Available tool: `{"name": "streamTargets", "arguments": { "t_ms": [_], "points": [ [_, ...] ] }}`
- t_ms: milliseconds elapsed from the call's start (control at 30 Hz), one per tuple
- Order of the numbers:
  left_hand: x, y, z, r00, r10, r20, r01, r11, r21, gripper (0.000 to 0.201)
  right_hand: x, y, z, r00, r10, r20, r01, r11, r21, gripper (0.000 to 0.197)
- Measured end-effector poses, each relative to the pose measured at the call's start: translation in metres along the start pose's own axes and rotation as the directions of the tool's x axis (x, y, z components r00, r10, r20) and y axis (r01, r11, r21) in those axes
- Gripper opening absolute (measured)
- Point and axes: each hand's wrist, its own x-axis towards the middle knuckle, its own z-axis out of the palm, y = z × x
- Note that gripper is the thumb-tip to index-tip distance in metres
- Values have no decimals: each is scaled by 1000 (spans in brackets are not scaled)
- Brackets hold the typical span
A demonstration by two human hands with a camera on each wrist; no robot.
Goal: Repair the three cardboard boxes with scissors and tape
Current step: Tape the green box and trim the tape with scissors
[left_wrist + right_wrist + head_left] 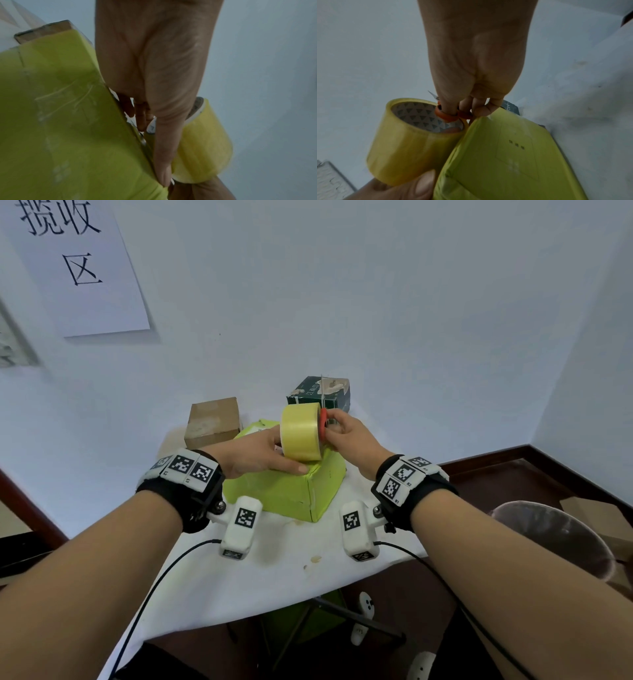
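Tape roll (301, 434) sits above the green box (291, 491), gripped by the left hand (253, 455); the right hand (349, 436) holds orange scissors (323, 424) at its side. Likely the strip needs cutting next. Brown box (212, 422) and dark box (318, 393) wait behind on the white table (274, 570), near the wall (342, 302).

Head view bright; wrist views dim, blurred.

I can read "揽收区" in large black characters on the white paper sign (82, 265) on the wall. The dark green box (318, 393) carries pale characters, too small to make out.
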Motion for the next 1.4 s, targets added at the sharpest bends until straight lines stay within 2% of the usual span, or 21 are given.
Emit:
{"name": "streamTargets", "arguments": {
  "t_ms": [100, 233, 400, 467, 567, 633, 667, 733, 833, 900, 1000, 1067, 1133, 1233, 1300, 1400],
  "points": [
    [2, -4, -5, 1000, -11, -18, 11, 1000, 3, 68, 1, -1, 2, 1000, -26, 6, 25, 999, 31, 24],
    [4, -6, -5, 998, 1, -57, -8, 994, -112, 49, 3, -2, -2, 1000, 8, 6, -9, 998, 54, 25],
    [5, -1, -9, 1000, 16, -22, -22, 950, -312, 37, 8, -1, -4, 995, 94, -38, -91, 993, 74, 22],
    [6, -3, -12, 1000, 0, 1, 1, 912, -411, 38, 12, -2, -4, 993, 102, -64, -97, 993, 68, 20],
    [9, -8, -16, 999, 5, 35, 11, 893, -449, 41, 13, -6, -10, 984, 70, -163, -64, 997, 41, 17],
    [11, -10, -19, 998, 10, 57, 16, 893, -449, 58, 10, -12, -19, 974, 58, -217, -57, 998, 10, 11],
    [12, -11, -20, 998, 9, 69, 23, 891, -452, 66, 7, -16, -26, 977, 70, -201, -76, 997, -23, 7],
    [14, -12, -21, 997, 13, 79, 25, 885, -465, 67, 1, -23, -38, 985, 129, -112, -143, 982, -122, 6],
    [16, -9, -19, 999, -4, 47, 26, 874, -485, 50, -7, -29, -54, 971, 239, 6, -217, 893, -395, 11],
    [15, -6, -16, 1000, -18, 15, 23, 876, -482, 38, -11, -33, -60, 944, 323, 63, -246, 819, -518, 20],
    [12, -3, -12, 999, -39, 0, 34, 871, -491, 37, -22, -46, -63, 857, 485, 177, -271, 714, -646, 28],
    [10, -2, -12, 999, -47, -6, 38, 869, -492, 40, -25, -55, -64, 833, 520, 189, -227, 633, -740, 35],
    [9, 1, -11, 998, -56, -20, 38, 864, -502, 38, -26, -62, -64, 847, 503, 173, -166, 559, -813, 41],
    [7, 6, -8, 998, -61, -30, 36, 847, -530, 28, -25, -67, -56, 876, 459, 149, -91, 460, -883, 35],
    [6, 6, -8, 998, -61, -26, 38, 846, -532, 30, -23, -67, -49, 897, 417, 149, -42, 416, -909, 36],
    [6, 5, -8, 998, -61, -32, 35, 850, -525, 40, -19, -66, -40, 923, 349, 162, 23, 370, -929, 47]
  ]
}}
